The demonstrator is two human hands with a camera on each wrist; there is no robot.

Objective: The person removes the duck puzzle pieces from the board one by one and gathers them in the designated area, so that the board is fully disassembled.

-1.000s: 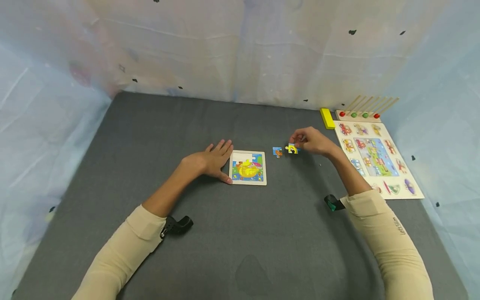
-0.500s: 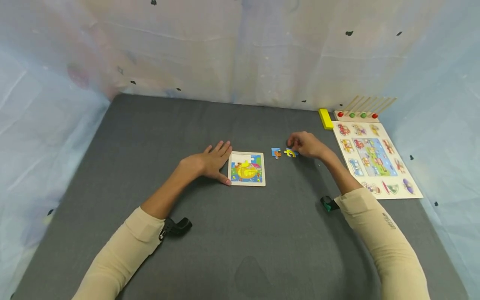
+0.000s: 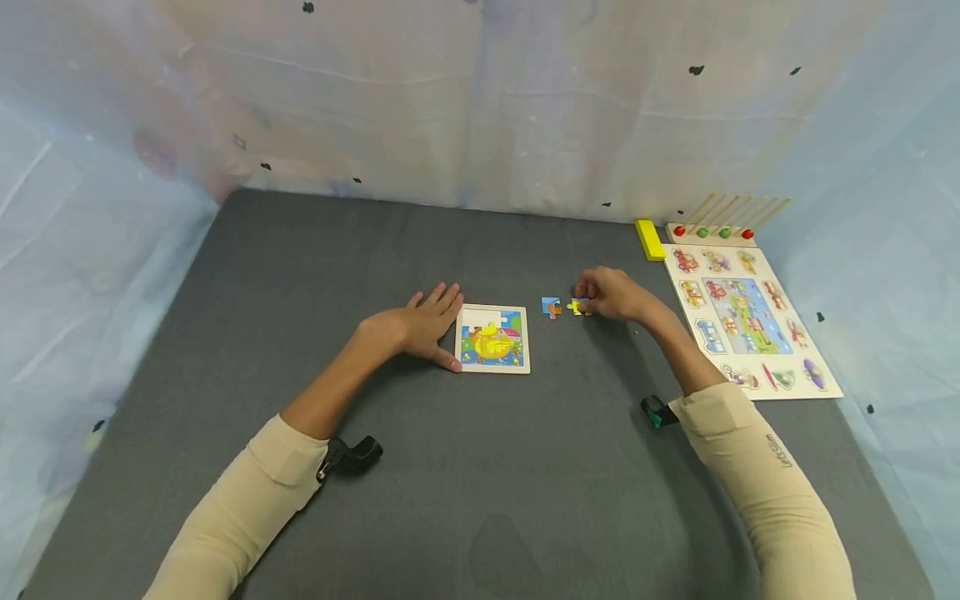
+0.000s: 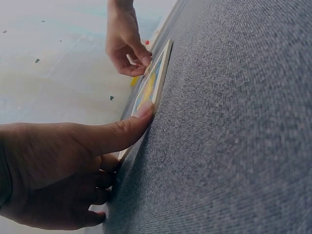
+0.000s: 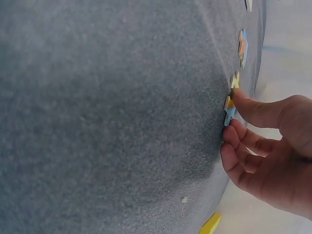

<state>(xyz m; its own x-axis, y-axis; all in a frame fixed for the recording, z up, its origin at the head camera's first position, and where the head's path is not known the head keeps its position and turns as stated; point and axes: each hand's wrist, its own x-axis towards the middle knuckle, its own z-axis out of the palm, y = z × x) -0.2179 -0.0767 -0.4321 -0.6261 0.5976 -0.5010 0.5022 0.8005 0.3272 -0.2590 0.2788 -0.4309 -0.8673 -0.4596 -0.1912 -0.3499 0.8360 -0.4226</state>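
Observation:
A small wooden jigsaw tray with a yellow duck picture lies on the dark cloth, its upper left part bare. My left hand rests at its left side with spread fingers; the thumb touches the lower left corner, as the left wrist view also shows. To the right, my right hand pinches a yellow and blue puzzle piece low over the cloth, thumb on its face and fingertips at its edge. Part of that piece is hidden by the thumb. Just left of it lies a blue and orange puzzle piece.
At the right stands a large picture puzzle board with vehicle shapes. Behind it is a wooden peg rack with red and green beads, and a yellow block lies beside them. A pale sheet hangs behind the table.
My right hand has come slightly down and nearer, turning the yellow and blue puzzle piece and covering more of it. The left hand has stayed at the tray.

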